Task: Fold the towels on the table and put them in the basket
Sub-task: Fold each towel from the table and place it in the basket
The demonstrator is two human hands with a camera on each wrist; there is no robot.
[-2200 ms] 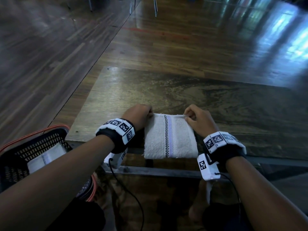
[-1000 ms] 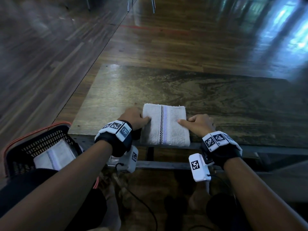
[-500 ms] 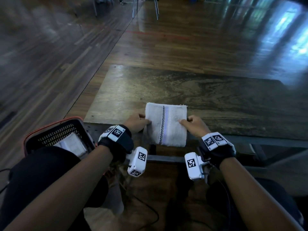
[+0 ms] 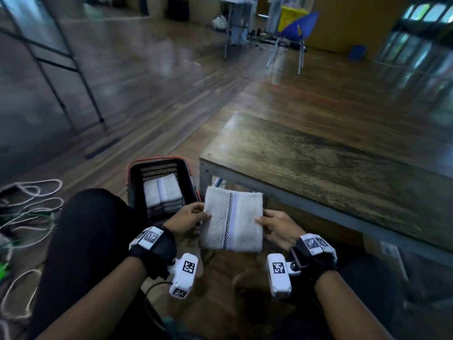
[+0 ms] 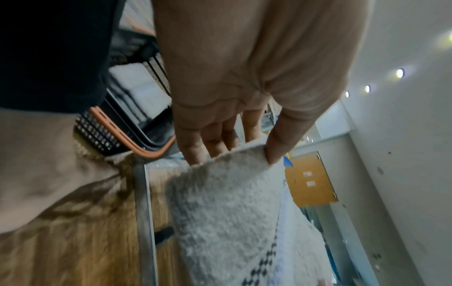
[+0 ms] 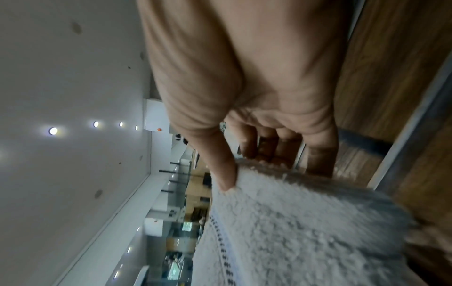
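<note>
A: Straight to the fingers (image 5: 195, 143) of the left hand (image 4: 186, 218): they run flat under the folded towel (image 4: 232, 220) while the thumb (image 5: 278, 143) presses down on its top edge, a clear pinch on the left side.

B: And the right hand (image 4: 277, 228) mirrors it. From the right wrist view the thumb (image 6: 223, 170) lies on top of the towel and the other fingers (image 6: 269, 149) curl beneath its edge, pinching the right side.

A: So the towel hangs between both hands, off the bench (image 4: 331, 163), in front of its near edge and above the person's lap. White terry, with a black checked line and a pale purple stripe down the middle.

B: Just to the left of it sits the basket (image 4: 137, 190), black mesh with an orange rim, on the floor beside the bench's corner. The left hand is right next to its near rim.

A: Inside it, a stack of folded towels (image 4: 161, 192), the top one white with the same stripe.

B: Further out, the person's dark-clad knee (image 4: 98, 217) on the left, and loose cords (image 4: 29, 207) on the wooden floor. Far back, a blue chair (image 4: 296, 28), blurred.
</note>
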